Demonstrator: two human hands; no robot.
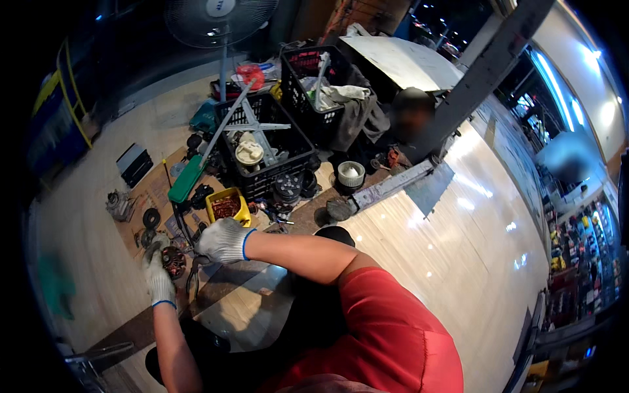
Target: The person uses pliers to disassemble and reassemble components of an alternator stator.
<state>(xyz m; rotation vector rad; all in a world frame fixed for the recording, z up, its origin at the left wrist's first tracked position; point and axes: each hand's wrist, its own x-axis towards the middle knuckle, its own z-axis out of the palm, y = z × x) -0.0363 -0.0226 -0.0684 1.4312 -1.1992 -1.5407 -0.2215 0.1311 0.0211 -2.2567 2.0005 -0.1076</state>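
Note:
My left hand, in a pale knitted glove with a blue cuff edge, grips a round motor part with copper-coloured windings low over the floor. My right hand, gloved the same way, is closed just to the right of it. From under its fingers come the dark curved handles of what look like pliers. The right fingertips are partly hidden behind the glove's back. Just beyond that hand stands a yellow container full of reddish-brown small pieces.
Cardboard with dark rings and metal parts lies ahead. Black crates hold parts, with a green-handled tool leaning there. A fan stands behind; a metal post rises at right. People, blurred, are at the right.

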